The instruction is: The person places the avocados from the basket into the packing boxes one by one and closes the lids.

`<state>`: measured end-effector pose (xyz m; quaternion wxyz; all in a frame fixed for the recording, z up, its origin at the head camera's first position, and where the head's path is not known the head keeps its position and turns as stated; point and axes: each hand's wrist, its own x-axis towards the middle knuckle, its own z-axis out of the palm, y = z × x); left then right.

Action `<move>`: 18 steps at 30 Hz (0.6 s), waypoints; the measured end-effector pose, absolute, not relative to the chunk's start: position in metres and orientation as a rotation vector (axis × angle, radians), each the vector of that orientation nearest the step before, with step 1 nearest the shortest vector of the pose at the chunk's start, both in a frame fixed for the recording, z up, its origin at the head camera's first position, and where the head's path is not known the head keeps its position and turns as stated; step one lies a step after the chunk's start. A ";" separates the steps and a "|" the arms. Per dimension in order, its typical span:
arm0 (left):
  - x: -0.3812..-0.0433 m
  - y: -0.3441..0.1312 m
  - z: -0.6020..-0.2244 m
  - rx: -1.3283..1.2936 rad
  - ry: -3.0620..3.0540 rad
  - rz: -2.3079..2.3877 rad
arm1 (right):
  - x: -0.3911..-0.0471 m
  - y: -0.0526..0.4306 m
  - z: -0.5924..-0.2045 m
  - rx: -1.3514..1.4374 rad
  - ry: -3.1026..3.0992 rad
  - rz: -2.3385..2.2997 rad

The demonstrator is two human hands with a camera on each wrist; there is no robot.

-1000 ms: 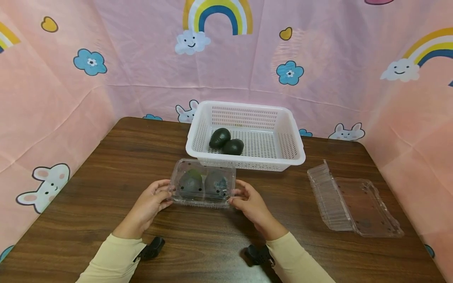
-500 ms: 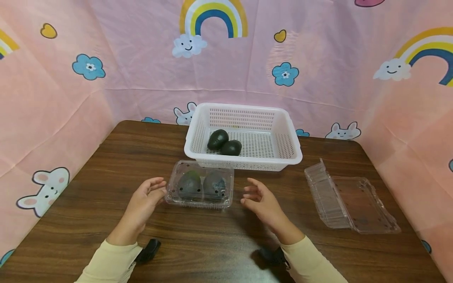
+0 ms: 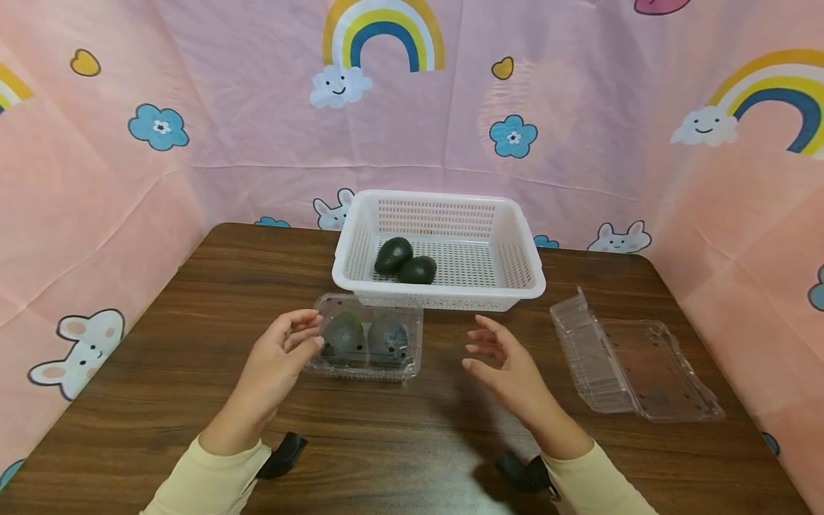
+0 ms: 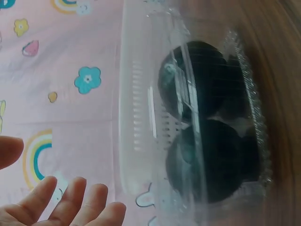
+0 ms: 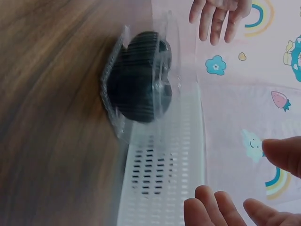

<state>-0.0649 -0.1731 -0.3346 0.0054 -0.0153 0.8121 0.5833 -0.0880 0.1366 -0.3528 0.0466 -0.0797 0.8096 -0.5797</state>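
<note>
A clear plastic clamshell box [image 3: 412, 332] with two avocados [image 3: 343, 335] inside stands on the table in front of the basket. My left hand [image 3: 277, 361] hovers at the box's left end, overlapping it in the head view, fingers loosely bent and holding nothing. To the right of the box, apart from it, my right hand [image 3: 511, 375] is raised with fingers spread and nothing in them. Both wrist views show the box's side with the dark avocados [image 4: 204, 160] behind the plastic, and bare fingertips [image 5: 214, 202] away from it.
Behind the box sits a white perforated basket [image 3: 450, 290] holding two dark green avocados [image 3: 417, 270]. An unfolded clear clamshell box [image 3: 653, 372] lies at the right of the wooden table [image 3: 386, 458]. Patterned cloth [image 3: 257, 86] hangs around the table.
Both hands have let go of the box. My right hand has drawn away to the right; my left hand has lifted off the left end and now hovers over it. The box stays put.
</note>
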 end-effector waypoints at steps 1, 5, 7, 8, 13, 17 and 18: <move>-0.065 -0.171 -0.333 -0.038 2.540 1.828 | -0.088 0.139 -0.351 -0.247 2.478 -1.761; -0.066 -0.165 -0.327 0.024 2.557 1.780 | -0.086 0.148 -0.343 -0.266 2.520 -1.727; -0.067 -0.162 -0.325 0.062 2.577 1.753 | -0.085 0.152 -0.338 -0.295 2.553 -1.705; -0.067 -0.160 -0.324 0.083 2.592 1.734 | -0.084 0.154 -0.336 -0.315 2.574 -1.692; -0.069 -0.153 -0.320 0.176 2.640 1.670 | -0.081 0.162 -0.326 -0.404 2.641 -1.645; -0.071 -0.145 -0.318 0.207 2.619 1.656 | -0.080 0.168 -0.319 -0.429 2.649 -1.625; -0.072 -0.142 -0.318 0.213 2.611 1.651 | -0.079 0.170 -0.317 -0.432 2.652 -1.617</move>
